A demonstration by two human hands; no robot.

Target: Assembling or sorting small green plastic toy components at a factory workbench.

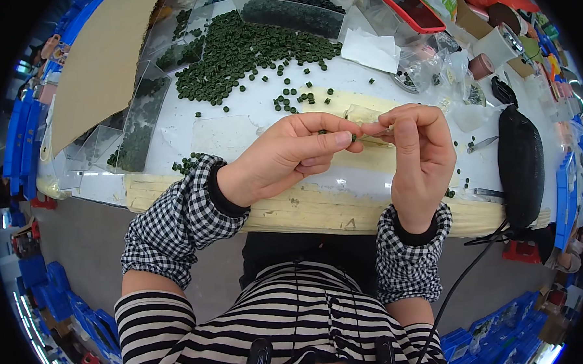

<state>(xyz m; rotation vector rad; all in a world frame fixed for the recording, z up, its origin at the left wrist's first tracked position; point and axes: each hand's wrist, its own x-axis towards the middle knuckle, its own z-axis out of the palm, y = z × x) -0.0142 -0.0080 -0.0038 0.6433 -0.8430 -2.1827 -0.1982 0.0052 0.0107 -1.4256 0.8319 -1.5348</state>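
Note:
My left hand is closed in a pinch, thumb against forefinger. A small round dark green part shows at its fingertips. My right hand meets it from the other side, its thumb and fingers pinched on a thin slender tool whose kind I cannot make out. The tool's tip lies close to the green part; whether they touch is too small to tell. Beyond the hands, a large heap of similar green parts spreads over the white tabletop, with several loose ones nearer my fingers.
A brown cardboard sheet leans over clear plastic trays at the left. Back right are a white paper piece, a red-edged phone and plastic bags. A black padded object with a cable lies right. Yellowish tape covers the front edge.

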